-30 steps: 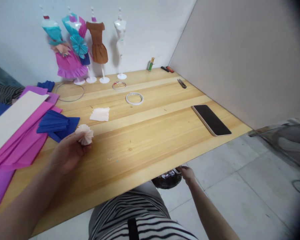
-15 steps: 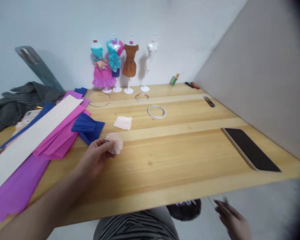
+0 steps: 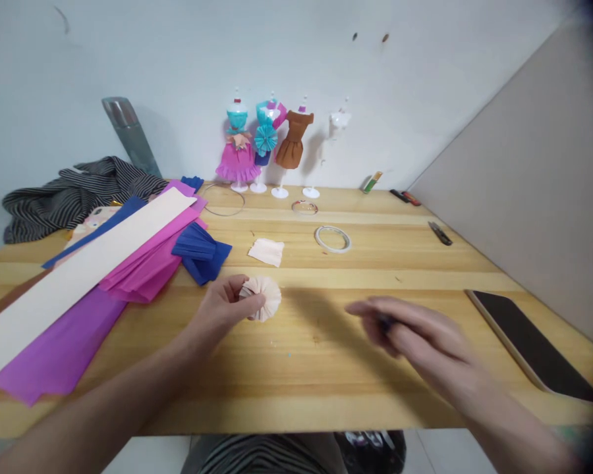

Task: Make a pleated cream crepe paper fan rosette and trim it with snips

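My left hand pinches a pale peach pleated paper rosette by its left side, with the thumb across its front. The rosette's folds fan out in a round. To the right, my right hand hovers over the table, smeared by motion. Its fingers curl round a small dark thing too blurred to name. Just beyond the rosette lies a small peach crepe paper piece. Folded blue crepe paper rests left of it.
Crepe paper strips cover the table's left side. Dressed mini mannequins stand along the wall beside a bare one. A white tape roll, a cutter, a glue tube and a dark phone-like slab lie around.
My right hand has come up from below the table's front edge to over the tabletop. My left hand still holds the rosette, now turned more face-on. The view has shifted left.
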Action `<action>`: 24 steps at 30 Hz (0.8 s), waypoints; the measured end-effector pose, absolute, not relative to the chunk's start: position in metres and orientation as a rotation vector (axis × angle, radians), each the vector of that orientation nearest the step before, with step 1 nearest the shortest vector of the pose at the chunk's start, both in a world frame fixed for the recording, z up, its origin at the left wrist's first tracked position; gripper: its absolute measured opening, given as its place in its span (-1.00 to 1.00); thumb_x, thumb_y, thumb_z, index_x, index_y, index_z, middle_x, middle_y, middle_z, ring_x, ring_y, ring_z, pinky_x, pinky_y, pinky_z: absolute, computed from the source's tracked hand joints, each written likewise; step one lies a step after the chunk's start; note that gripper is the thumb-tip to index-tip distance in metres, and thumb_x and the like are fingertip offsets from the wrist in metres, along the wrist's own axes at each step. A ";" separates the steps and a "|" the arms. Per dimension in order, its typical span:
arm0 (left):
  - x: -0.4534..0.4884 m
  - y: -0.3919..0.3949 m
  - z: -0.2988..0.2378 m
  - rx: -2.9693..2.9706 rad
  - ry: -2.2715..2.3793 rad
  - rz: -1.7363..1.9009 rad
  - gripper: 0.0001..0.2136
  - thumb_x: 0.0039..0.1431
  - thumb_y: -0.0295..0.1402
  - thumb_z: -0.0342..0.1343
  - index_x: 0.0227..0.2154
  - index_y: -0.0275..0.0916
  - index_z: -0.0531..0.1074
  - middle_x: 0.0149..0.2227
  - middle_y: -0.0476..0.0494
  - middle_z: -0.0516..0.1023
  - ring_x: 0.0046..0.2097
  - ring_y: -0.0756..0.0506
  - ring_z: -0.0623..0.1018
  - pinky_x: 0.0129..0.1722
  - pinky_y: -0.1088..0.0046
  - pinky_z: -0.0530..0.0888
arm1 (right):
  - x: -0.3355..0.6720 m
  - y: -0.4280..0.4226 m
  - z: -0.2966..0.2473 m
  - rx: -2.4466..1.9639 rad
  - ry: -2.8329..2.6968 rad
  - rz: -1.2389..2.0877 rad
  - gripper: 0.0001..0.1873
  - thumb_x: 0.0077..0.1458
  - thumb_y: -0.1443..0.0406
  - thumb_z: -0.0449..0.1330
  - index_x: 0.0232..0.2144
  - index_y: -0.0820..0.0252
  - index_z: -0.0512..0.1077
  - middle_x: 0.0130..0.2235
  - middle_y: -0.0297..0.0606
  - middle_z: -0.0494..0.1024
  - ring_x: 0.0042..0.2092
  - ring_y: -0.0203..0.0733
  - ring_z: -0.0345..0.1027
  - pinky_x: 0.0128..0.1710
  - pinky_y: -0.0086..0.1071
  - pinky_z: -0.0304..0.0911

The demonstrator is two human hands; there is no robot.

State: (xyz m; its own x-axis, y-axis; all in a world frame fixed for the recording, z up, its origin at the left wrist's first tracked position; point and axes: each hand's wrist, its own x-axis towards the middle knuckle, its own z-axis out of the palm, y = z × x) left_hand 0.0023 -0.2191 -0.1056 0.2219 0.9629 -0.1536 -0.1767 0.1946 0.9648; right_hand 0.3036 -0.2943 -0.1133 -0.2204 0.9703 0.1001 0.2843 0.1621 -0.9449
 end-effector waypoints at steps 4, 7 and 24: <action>0.000 -0.218 -0.097 1.025 1.017 1.076 -0.88 -0.22 -0.38 0.31 -0.61 -0.31 0.50 -0.59 -0.06 0.47 -0.53 0.03 0.37 -0.50 0.53 0.29 | 0.216 -0.207 -0.072 -1.050 -1.795 1.248 -0.65 0.15 0.06 0.09 -0.21 0.19 0.45 -0.56 -0.39 0.26 -0.55 -0.35 0.10 -0.61 -0.45 0.03; -0.003 -0.215 -0.095 1.030 1.038 1.107 -0.88 -0.22 -0.37 0.30 -0.61 -0.31 0.50 -0.60 -0.06 0.47 -0.53 0.03 0.36 -0.51 0.53 0.27 | 0.187 -0.188 -0.083 -0.997 -1.667 1.384 -0.58 0.12 0.00 0.08 -0.26 0.26 0.42 -0.58 -0.43 0.24 -0.61 -0.41 -0.03 -0.65 -0.48 -0.13; -0.008 -0.205 -0.120 1.090 1.035 1.070 -0.84 -0.16 -0.30 0.29 -0.54 -0.31 0.55 -0.54 -0.10 0.52 -0.50 0.01 0.40 -0.49 0.53 0.31 | 0.185 -0.203 -0.132 -0.983 -1.669 1.311 -0.56 0.15 -0.03 0.04 -0.37 0.25 0.39 -0.58 -0.41 0.20 -0.57 -0.38 -0.01 -0.61 -0.46 -0.12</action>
State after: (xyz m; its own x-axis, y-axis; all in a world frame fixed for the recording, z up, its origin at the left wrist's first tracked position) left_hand -0.0080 -0.2046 -0.1201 0.1733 0.9793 -0.1044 -0.1370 0.1289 0.9821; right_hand 0.1847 -0.2035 -0.1319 -0.3950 0.9116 0.1139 0.1052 0.1680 -0.9802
